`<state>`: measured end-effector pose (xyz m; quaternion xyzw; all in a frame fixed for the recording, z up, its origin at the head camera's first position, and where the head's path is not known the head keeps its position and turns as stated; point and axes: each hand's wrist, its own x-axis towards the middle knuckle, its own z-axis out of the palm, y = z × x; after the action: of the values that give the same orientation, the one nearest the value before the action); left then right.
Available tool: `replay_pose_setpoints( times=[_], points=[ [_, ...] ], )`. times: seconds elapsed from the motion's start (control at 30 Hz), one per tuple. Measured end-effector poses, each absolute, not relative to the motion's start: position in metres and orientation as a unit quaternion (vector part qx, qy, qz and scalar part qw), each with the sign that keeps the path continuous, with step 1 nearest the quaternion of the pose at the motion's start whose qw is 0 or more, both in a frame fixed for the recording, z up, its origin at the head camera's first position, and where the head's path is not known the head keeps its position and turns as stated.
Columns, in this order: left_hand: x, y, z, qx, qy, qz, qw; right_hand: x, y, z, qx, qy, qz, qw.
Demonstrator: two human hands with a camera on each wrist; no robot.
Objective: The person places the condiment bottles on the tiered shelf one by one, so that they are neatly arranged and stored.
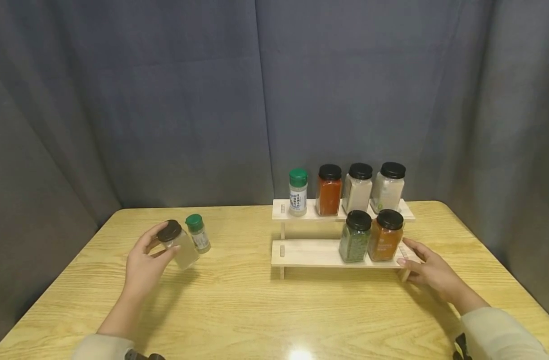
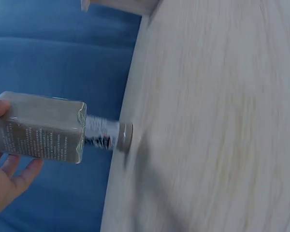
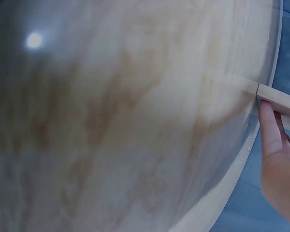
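The square glass jar (image 1: pixel 180 245) with a black lid and pale powder sits tilted in the left hand (image 1: pixel 144 265), lifted just off the counter (image 1: pixel 238 305). The fingers curl round its upper part near the lid, thumb on the near side; the left wrist view shows fingertips (image 2: pixel 12 169) under the jar's labelled side. The left forearm runs up from the near edge of the counter, wrist bent slightly inward. Just beyond the jar, touching or almost touching it, stands a small green-capped bottle (image 1: pixel 197 233) on the counter.

Well off to the right of that hand stands a two-step wooden rack (image 1: pixel 310 254). The right hand (image 1: pixel 429 270) rests at the rack's near right corner, fingers straight and relaxed, fingertips (image 3: pixel 268 121) touching the wood and gripping nothing. Just left of this hand, on the lower step, stand a green-filled jar (image 1: pixel 355 236) and an orange-filled jar (image 1: pixel 386 235). On the upper step beyond them stand four more containers.
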<state>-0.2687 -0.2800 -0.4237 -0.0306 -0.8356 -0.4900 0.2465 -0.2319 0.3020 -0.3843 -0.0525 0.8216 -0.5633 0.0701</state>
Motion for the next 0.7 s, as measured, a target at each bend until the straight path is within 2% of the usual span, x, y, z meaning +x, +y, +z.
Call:
replay_pose_setpoints(
  times=[0.27, 0.7],
  points=[
    [-0.218, -0.215, -0.352, -0.073, -0.814, -0.545, 0.188, -0.231, 0.302, -0.384, -0.060, 0.819, -0.568, 0.064],
    [-0.218, -0.179, -0.340, -0.110, -0.786, -0.589, 0.153, -0.231, 0.301, -0.382, -0.052, 0.825, -0.559, 0.068]
  ],
)
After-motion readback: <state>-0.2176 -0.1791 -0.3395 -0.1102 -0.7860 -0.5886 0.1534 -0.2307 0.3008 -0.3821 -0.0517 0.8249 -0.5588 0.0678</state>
